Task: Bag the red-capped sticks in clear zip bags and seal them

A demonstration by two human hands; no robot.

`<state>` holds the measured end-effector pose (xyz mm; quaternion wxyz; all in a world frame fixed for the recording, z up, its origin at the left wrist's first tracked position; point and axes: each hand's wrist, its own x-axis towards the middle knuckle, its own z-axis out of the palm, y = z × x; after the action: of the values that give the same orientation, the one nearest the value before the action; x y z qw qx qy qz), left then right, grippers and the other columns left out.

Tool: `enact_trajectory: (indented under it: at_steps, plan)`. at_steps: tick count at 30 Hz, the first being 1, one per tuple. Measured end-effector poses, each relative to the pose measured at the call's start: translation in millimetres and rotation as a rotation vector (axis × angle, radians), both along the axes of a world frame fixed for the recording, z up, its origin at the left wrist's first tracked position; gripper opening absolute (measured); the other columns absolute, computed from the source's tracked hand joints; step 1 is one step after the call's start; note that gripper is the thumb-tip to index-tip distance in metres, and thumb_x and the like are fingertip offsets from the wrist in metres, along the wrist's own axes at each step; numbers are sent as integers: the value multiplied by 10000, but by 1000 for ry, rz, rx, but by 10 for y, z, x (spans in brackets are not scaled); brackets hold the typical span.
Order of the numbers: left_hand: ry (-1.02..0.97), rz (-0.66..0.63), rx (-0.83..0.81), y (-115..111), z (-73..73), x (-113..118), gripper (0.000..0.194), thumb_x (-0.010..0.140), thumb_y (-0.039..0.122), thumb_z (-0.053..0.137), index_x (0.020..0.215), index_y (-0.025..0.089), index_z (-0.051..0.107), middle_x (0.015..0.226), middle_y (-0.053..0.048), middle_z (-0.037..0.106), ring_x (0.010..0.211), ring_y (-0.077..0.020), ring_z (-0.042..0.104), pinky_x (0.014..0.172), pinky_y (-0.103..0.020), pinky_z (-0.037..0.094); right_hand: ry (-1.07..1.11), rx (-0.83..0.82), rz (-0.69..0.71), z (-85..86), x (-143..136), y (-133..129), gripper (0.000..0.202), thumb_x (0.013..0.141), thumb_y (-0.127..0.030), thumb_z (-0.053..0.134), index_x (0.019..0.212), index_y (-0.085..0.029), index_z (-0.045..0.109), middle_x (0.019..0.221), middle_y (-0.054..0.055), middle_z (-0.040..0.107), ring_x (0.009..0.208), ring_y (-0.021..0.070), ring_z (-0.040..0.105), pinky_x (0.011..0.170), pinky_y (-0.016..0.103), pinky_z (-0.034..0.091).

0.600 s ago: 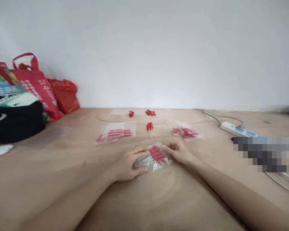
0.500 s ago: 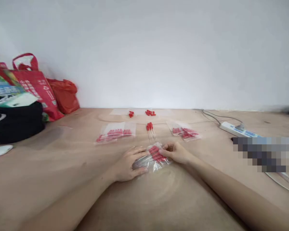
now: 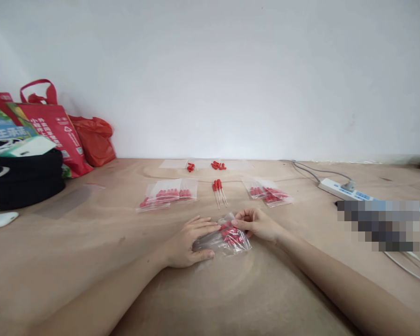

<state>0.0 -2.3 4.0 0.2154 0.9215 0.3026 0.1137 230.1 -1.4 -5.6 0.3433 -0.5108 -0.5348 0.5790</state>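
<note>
A small clear plastic bag (image 3: pixel 227 238) filled with red-handled thin tools lies on the wooden table (image 3: pixel 91 242) in front of me. My left hand (image 3: pixel 187 242) grips the bag's near end, thumb under and fingers over it. My right hand (image 3: pixel 257 224) pinches the bag's far top edge between thumb and fingers. A few loose red-handled tools (image 3: pixel 219 191) lie just beyond the hands.
Two filled bags (image 3: pixel 166 193) lie at the left and more filled bags (image 3: pixel 269 192) at the right. Small red caps (image 3: pixel 218 164) sit by the wall. Red shopping bags (image 3: pixel 56 123) and a black bag (image 3: pixel 21 179) stand far left; a power strip (image 3: pixel 339 189) with cables lies right.
My right hand has slid left along the bag's top edge and closed on it. The bag has bunched up and lifted slightly. My left hand has stayed on the bag's near end.
</note>
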Motion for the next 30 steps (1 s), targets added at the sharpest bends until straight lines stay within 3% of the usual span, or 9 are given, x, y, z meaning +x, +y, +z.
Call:
enact_trajectory:
  at_steps: [3,5,9,13,16,19,22,26,30]
  plan:
    - [2,-2,0,5,-3,-1,545,766,395,549,1262,279,356,1313,-13,391,1240,-217,296,1038,-455,188,8,-48,-112,-23,-23,6,534,473,-424,743,861,-181,469,581,-51,570,450,67,503,401,181,403]
    - [-3,-20,4,8,-11,-2,539,770,405,543,1262,287,356,1310,-10,395,1235,-214,305,1039,-451,188,-32,-74,-71,-26,-28,9,519,480,-395,745,874,-167,495,563,-47,567,425,60,489,380,173,392]
    - [-1,-20,15,-4,-24,-11,564,759,445,545,1267,302,346,1315,-15,387,1233,-228,306,1024,-446,229,-70,-66,109,-21,-20,-8,368,532,-440,690,658,-122,555,489,-36,534,386,41,449,360,161,361]
    - [-16,76,87,31,-2,-47,526,779,472,493,1254,275,379,1328,-42,362,1235,-247,294,999,-444,274,-33,87,23,14,63,-12,378,563,-495,645,583,-140,517,420,-56,478,356,41,413,359,171,333]
    - [-99,275,287,180,21,-167,436,816,436,424,1207,244,445,1282,-47,417,1225,-234,306,1015,-435,249,32,306,-180,79,213,95,352,604,-486,623,607,-153,507,442,-62,471,380,38,404,388,173,332]
    - [-136,602,483,409,49,-419,421,789,451,433,1124,211,522,1217,-69,470,1176,-231,367,1003,-405,274,69,467,-450,125,388,334,336,618,-482,607,622,-171,477,461,-64,463,402,52,420,416,188,365]
    - [-23,955,558,594,108,-758,441,771,436,439,1117,177,526,1231,-104,441,1184,-263,343,996,-426,262,57,456,-730,85,513,614,283,653,-454,555,647,-198,433,485,-61,470,421,81,467,435,215,406]
    - [133,1354,485,656,199,-1198,545,779,427,419,1216,101,416,1305,-196,322,1255,-342,164,957,-563,184,-25,358,-823,-95,582,801,181,652,-308,542,745,-214,419,508,-48,494,452,122,535,459,248,442]
    - [205,1470,195,639,195,-1552,790,743,557,394,1273,-14,259,1349,-294,123,1238,-453,-1,852,-658,180,-115,330,-792,-234,622,742,421,623,-243,556,1006,-189,388,505,-43,518,401,153,521,438,288,428]
